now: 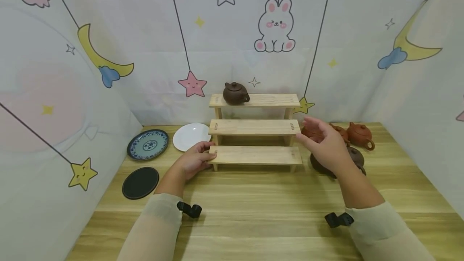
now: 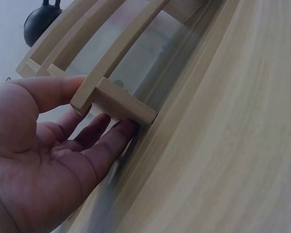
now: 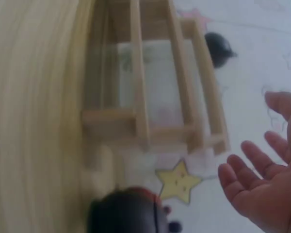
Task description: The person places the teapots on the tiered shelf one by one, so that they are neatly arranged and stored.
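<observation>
A three-step wooden stand (image 1: 253,127) stands on the table, a dark brown teapot (image 1: 235,94) on the left part of its top step. My left hand (image 1: 193,159) holds the left end of the lowest step. In the left wrist view its thumb lies at the board's end (image 2: 87,97) and the fingers bend against the leg (image 2: 123,102). Beside the right end of the middle step, my right hand (image 1: 328,144) is raised with fingers spread. The right wrist view shows that hand (image 3: 266,189) apart from the stand, holding nothing.
Reddish-brown teapots (image 1: 359,135) and dark teapots (image 1: 357,156) cluster at the right, partly behind my right hand. On the left lie a blue patterned plate (image 1: 148,144), a white plate (image 1: 191,136) and a black round plate (image 1: 140,183). A printed cloth (image 1: 232,51) hangs behind.
</observation>
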Available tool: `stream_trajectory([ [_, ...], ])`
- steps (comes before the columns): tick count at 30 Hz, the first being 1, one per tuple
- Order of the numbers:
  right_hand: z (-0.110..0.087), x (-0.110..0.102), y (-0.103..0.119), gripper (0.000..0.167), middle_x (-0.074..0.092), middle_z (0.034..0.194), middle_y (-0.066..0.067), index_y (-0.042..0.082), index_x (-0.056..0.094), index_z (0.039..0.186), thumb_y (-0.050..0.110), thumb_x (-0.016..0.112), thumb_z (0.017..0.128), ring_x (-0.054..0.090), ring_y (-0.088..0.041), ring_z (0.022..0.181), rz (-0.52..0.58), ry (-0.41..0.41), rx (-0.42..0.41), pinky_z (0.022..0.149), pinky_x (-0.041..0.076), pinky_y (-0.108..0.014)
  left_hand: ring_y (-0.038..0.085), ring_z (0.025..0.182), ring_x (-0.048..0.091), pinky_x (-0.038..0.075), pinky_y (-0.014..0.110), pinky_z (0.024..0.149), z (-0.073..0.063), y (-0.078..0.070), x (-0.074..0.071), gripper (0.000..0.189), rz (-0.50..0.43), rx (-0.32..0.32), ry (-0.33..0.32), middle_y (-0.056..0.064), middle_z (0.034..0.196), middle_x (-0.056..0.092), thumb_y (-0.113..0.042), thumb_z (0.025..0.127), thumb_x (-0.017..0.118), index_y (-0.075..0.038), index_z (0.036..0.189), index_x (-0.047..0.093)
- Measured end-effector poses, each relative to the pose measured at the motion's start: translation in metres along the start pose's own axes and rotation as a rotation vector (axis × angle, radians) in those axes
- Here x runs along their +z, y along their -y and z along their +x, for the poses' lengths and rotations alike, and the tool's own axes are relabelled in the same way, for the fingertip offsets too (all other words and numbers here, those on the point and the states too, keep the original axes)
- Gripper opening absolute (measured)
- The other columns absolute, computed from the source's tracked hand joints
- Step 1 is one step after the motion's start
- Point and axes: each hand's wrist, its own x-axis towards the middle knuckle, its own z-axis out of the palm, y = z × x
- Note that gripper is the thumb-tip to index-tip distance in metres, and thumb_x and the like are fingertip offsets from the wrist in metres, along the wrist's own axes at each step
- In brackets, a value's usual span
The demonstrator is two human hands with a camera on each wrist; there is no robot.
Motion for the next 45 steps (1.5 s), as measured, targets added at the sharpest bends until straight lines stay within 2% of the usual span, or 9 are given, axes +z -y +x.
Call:
stream_trajectory([
  [4, -0.009, -0.017, -0.026, 0.075, 0.058, 0.156, -0.014, 0.022, 0.045, 0.163, 0.057, 0.068, 0.101, 0.062, -0.031, 0.126, -0.028, -0.044, 0.040, 0.086, 0.055, -0.017, 0.017, 0.120, 0.062, 0.053, 0.030, 0.099, -0.001, -0.001, 0.000, 0.062, -0.003, -0.002, -0.003, 0.017, 0.160, 0.043, -0.010, 0.105, 0.063, -0.003, 0.161, 0.036],
  [6, -0.012, -0.026, -0.039, 0.075, 0.059, 0.153, -0.015, 0.020, 0.045, 0.163, 0.056, 0.068, 0.101, 0.064, -0.022, 0.118, -0.039, -0.068, 0.060, 0.079, 0.050, -0.009, 0.016, 0.118, 0.062, 0.054, 0.029, 0.097, 0.000, -0.001, 0.000, 0.062, -0.007, -0.003, -0.003, 0.017, 0.159, 0.044, -0.010, 0.105, 0.063, -0.003, 0.160, 0.036],
  [11, -0.020, -0.048, -0.067, 0.078, 0.056, 0.156, -0.021, 0.012, 0.043, 0.163, 0.054, 0.067, 0.102, 0.064, -0.033, 0.127, -0.074, -0.085, 0.085, 0.080, 0.045, -0.003, 0.015, 0.116, 0.062, 0.054, 0.028, 0.095, 0.000, 0.000, -0.001, 0.061, -0.010, -0.003, -0.002, 0.017, 0.159, 0.044, -0.009, 0.105, 0.063, -0.002, 0.160, 0.037],
  [13, -0.023, -0.056, -0.076, 0.080, 0.052, 0.160, -0.023, 0.011, 0.041, 0.164, 0.055, 0.066, 0.103, 0.056, -0.045, 0.137, -0.086, -0.076, 0.094, 0.079, 0.044, -0.003, 0.015, 0.117, 0.062, 0.054, 0.028, 0.096, 0.001, 0.001, -0.001, 0.061, -0.009, -0.002, -0.001, 0.017, 0.159, 0.044, -0.010, 0.105, 0.063, -0.003, 0.160, 0.037],
  [17, -0.025, -0.069, -0.094, 0.086, 0.048, 0.162, -0.027, 0.011, 0.035, 0.167, 0.058, 0.066, 0.102, 0.056, -0.050, 0.134, -0.119, -0.058, 0.136, 0.077, 0.047, -0.012, 0.015, 0.117, 0.062, 0.053, 0.029, 0.096, 0.002, 0.002, -0.002, 0.061, -0.004, -0.006, -0.002, 0.017, 0.159, 0.044, -0.010, 0.105, 0.063, -0.003, 0.160, 0.037],
  [21, -0.024, -0.075, -0.105, 0.091, 0.044, 0.165, -0.028, 0.011, 0.029, 0.169, 0.059, 0.067, 0.101, 0.050, -0.055, 0.139, -0.133, -0.034, 0.168, 0.096, 0.055, -0.044, 0.014, 0.116, 0.063, 0.054, 0.028, 0.095, 0.002, 0.001, -0.003, 0.061, -0.005, -0.001, 0.000, 0.016, 0.158, 0.045, -0.010, 0.105, 0.064, -0.003, 0.160, 0.037],
  [25, -0.025, -0.077, -0.111, 0.098, 0.035, 0.169, -0.030, 0.011, 0.022, 0.171, 0.059, 0.069, 0.100, 0.039, -0.063, 0.145, -0.130, 0.025, 0.190, 0.104, 0.045, -0.074, 0.013, 0.114, 0.063, 0.054, 0.028, 0.095, 0.001, 0.000, -0.002, 0.061, -0.004, 0.006, -0.001, 0.016, 0.157, 0.046, -0.010, 0.105, 0.063, -0.003, 0.160, 0.037],
  [31, -0.028, -0.078, -0.120, 0.101, 0.026, 0.172, -0.032, 0.005, 0.020, 0.171, 0.057, 0.071, 0.100, 0.029, -0.062, 0.152, -0.157, 0.076, 0.220, 0.107, 0.042, -0.075, 0.015, 0.120, 0.061, 0.053, 0.030, 0.099, -0.001, -0.001, -0.001, 0.062, 0.006, 0.002, 0.007, 0.017, 0.160, 0.043, -0.011, 0.106, 0.062, -0.003, 0.161, 0.035],
  [45, -0.028, -0.084, -0.140, 0.109, 0.023, 0.165, -0.046, 0.004, 0.021, 0.169, 0.061, 0.075, 0.095, 0.030, -0.067, 0.145, -0.200, 0.192, 0.321, 0.107, 0.039, -0.076, 0.017, 0.124, 0.060, 0.051, 0.034, 0.105, -0.001, 0.000, -0.001, 0.063, 0.000, 0.002, 0.009, 0.017, 0.162, 0.041, -0.012, 0.106, 0.062, -0.004, 0.161, 0.034],
])
